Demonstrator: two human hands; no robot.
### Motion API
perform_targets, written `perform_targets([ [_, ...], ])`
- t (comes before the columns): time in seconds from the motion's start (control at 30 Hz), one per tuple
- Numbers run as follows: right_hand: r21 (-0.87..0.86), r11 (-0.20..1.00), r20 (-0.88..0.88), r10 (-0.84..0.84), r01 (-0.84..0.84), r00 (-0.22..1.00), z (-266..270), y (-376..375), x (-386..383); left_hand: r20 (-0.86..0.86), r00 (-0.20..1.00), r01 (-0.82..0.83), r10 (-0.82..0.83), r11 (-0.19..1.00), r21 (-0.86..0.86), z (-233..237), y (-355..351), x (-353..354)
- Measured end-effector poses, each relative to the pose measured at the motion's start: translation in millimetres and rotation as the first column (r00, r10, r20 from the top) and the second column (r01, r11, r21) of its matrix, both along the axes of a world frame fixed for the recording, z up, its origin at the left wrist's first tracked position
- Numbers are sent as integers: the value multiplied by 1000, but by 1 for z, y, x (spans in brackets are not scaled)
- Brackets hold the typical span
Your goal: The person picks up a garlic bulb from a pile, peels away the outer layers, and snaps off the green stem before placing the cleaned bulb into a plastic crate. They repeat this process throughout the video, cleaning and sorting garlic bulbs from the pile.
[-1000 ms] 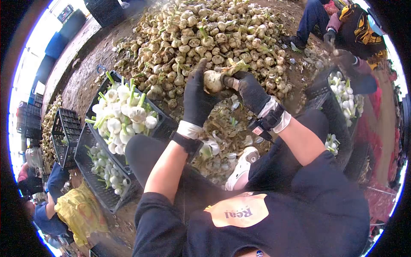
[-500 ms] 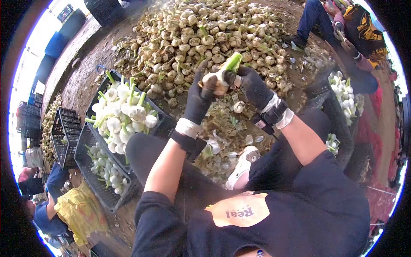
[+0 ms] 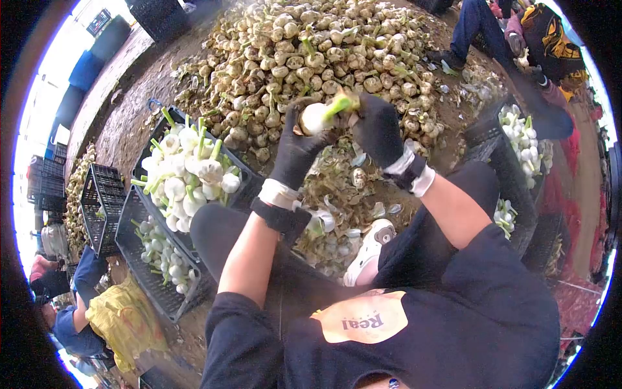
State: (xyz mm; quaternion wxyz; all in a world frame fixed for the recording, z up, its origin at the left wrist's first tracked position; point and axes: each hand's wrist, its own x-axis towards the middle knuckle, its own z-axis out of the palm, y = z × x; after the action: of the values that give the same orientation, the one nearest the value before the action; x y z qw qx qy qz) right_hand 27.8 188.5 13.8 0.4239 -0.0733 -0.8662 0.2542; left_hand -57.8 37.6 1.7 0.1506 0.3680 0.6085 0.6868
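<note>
A garlic bulb [image 3: 315,118] with white, peeled-looking sides and a short green stem is held up in front of the heap. My left hand [image 3: 299,146], in a dark glove, is closed around the bulb from the left and below. My right hand [image 3: 378,129], also gloved, is closed at the stem end. Brownish, blurred bits show by its fingertips, and what it grips is hidden. Behind both hands lies a large heap of unpeeled garlic [image 3: 285,58]. Loose skins [image 3: 327,243] cover the ground below.
On my left, a black crate [image 3: 243,172] holds white garlic with green stems; a lower crate [image 3: 172,305] holds more. Another garlic crate [image 3: 499,152] stands right. Other people sit at upper right and lower left, the latter near a yellow sack [image 3: 126,318].
The bulb has turned, showing more white side, and its stem now tilts right. My right hand has shifted slightly and rotated, its back now towards me. My left hand has moved slightly left.
</note>
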Motion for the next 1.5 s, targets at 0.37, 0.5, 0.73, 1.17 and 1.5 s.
perform_targets([
  [0.37, 99, 986, 254, 105, -134, 962, -12, 13, 5, -41, 996, 76, -77, 997, -4, 15, -31, -13],
  [0.5, 138, 976, 164, 148, -171, 975, 21, -5, 5, 287, 948, 127, -140, 990, 62, 14, -31, -13],
  [0.73, 199, 969, 195, 110, -149, 975, 10, -7, -1, 187, 960, 223, -209, 973, -57, 15, -43, -18],
  [1.17, 185, 961, 332, 136, -205, 934, -38, -27, -2, 329, 938, 74, -111, 990, 122, 20, -35, -5],
  [1.5, 2, 982, 285, 181, -190, 941, 28, -22, 6, 288, 957, 47, -27, 997, -66, 30, -42, -14],
])
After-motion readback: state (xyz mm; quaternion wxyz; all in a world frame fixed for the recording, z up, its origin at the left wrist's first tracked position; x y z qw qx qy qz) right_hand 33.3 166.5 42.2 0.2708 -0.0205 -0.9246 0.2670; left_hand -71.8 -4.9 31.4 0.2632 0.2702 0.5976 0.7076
